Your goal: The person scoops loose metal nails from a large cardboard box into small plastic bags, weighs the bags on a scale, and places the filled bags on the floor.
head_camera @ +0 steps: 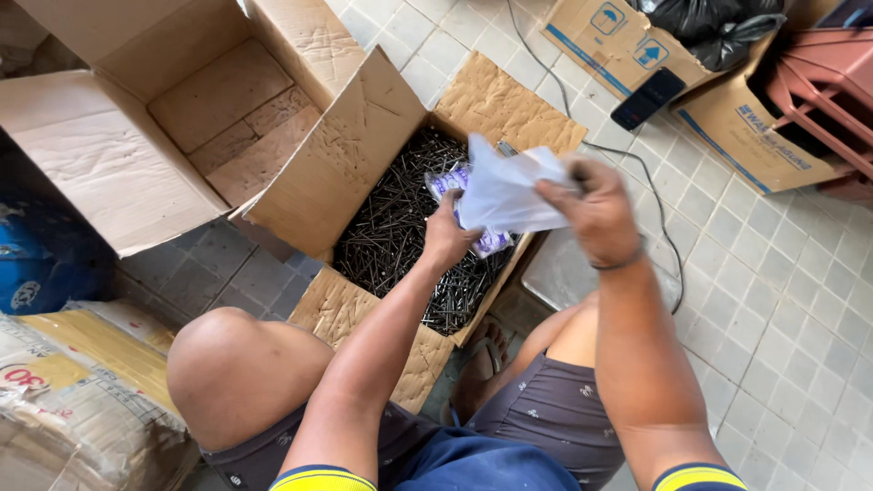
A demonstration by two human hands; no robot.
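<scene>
A cardboard box [350, 155] with open flaps stands on the tiled floor between my knees, filled with dark metal nails [391, 232]. Over it I hold a thin white plastic bag [505, 186]. My right hand [591, 205] pinches the bag's upper edge. My left hand [447, 238] grips the bag's lower part, next to a small stack of plastic bags with purple print [447, 182] that rests partly on the nails.
An empty, larger cardboard box [182, 100] lies open at the upper left. More boxes [737, 118], a black bag [709, 27], a dark phone [647, 98], a cable and a red plastic stool [823, 86] sit at the upper right. Wrapped sacks [64, 391] lie at the left. A metal tray [555, 273] sits by my right leg.
</scene>
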